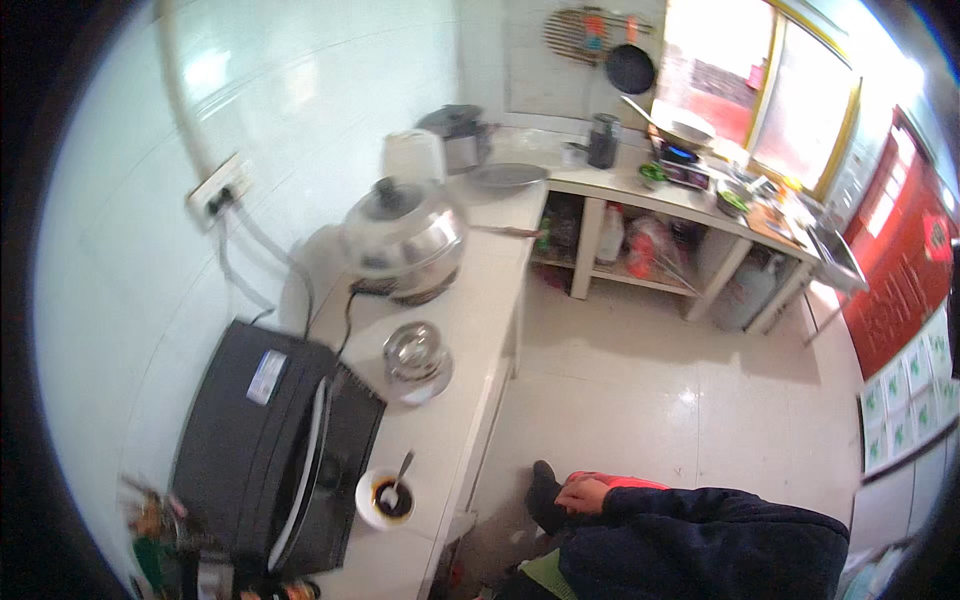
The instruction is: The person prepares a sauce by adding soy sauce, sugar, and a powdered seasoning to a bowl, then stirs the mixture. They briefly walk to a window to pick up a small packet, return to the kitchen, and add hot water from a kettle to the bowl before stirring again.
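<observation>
My right hand [585, 496] is low at the bottom of the view, at the end of a dark sleeve [705, 529]. Its fingers look curled, resting against or over a red item [630, 481] mostly hidden by the hand and sleeve; a grip cannot be made out. Just left of the hand shows a black shoe [543, 491]. My left hand is out of view. On the counter to the left stands a small white bowl [365, 500] of dark sauce, with a metal spoon [405, 466] leaning in it. Behind it sits a stack of shiny metal bowls or dishes [416, 356].
A black oven-like appliance [247, 442] stands against the wall, beyond it a lidded steel pot [405, 240]. Along the far counter, a pan [686, 133] sits over a lit blue flame, near bowls of greens [731, 202]. A red door [904, 262] is at right; tiled floor [637, 375] lies between.
</observation>
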The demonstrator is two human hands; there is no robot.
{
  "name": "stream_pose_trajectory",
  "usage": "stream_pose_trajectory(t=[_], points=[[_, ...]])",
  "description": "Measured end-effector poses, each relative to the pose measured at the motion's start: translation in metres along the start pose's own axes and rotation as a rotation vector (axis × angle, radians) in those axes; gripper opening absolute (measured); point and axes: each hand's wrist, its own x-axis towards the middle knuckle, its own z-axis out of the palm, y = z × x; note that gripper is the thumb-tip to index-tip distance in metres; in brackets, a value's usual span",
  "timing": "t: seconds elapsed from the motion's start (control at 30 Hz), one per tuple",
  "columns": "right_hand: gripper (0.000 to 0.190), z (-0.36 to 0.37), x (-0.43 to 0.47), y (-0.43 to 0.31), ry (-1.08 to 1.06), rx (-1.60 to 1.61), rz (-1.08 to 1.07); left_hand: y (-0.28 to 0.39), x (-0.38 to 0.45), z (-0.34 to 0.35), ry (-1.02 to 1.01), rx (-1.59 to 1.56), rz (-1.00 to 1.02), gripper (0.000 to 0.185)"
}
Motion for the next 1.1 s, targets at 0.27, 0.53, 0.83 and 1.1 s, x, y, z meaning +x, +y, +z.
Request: stream_pose_trajectory(t=[0.27,0.53,0.83,1.1], points=[[0.037,-0.074,0.040,0.043,0.188,0.100,0.109,0.082,0.130,0.062,-0.255,0.009,0.206,0.023],[0.029,-0.186,0.006,0.092,0.468,0.027,0.331,0.180,0.211,0.184,-0.696,-0.011,0.432,0.032],[0.026,-0.202,-0.028,0.150,0.786,0.424,0.489,0.287,0.320,0.252,-0.714,0.034,0.593,0.031],[0.027,-0.272,-0.025,0.195,0.898,0.686,0.582,0.439,0.408,0.354,-0.766,0.017,0.898,0.026]])
